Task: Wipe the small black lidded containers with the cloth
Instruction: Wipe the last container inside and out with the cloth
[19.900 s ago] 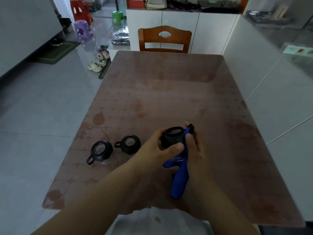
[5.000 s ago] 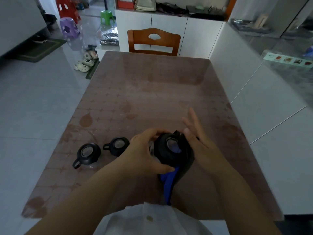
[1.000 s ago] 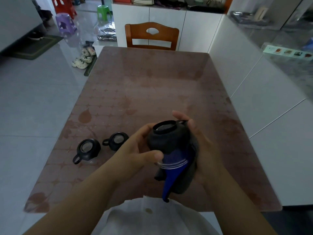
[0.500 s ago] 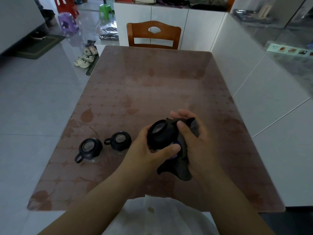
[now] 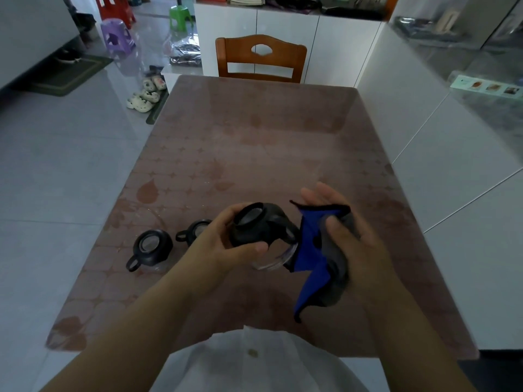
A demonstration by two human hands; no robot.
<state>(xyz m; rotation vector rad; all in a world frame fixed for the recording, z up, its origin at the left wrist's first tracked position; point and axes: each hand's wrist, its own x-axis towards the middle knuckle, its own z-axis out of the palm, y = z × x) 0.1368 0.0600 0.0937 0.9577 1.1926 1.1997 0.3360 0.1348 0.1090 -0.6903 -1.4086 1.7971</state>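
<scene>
Black lidded container (image 5: 261,224) gripped in the left hand (image 5: 226,244), above the table (image 5: 254,142)
Right hand (image 5: 348,239) holds the blue-grey cloth (image 5: 314,258) under its thumb, fingers open, perhaps just touching the container; two more containers (image 5: 151,247) stand left

A brownish tabletop (image 5: 254,142) with a faint leaf pattern (glossy, catching some light) carries two small black lidded containers near its left edge: one (image 5: 151,247) nearer, another (image 5: 195,229) just beside it.
</scene>
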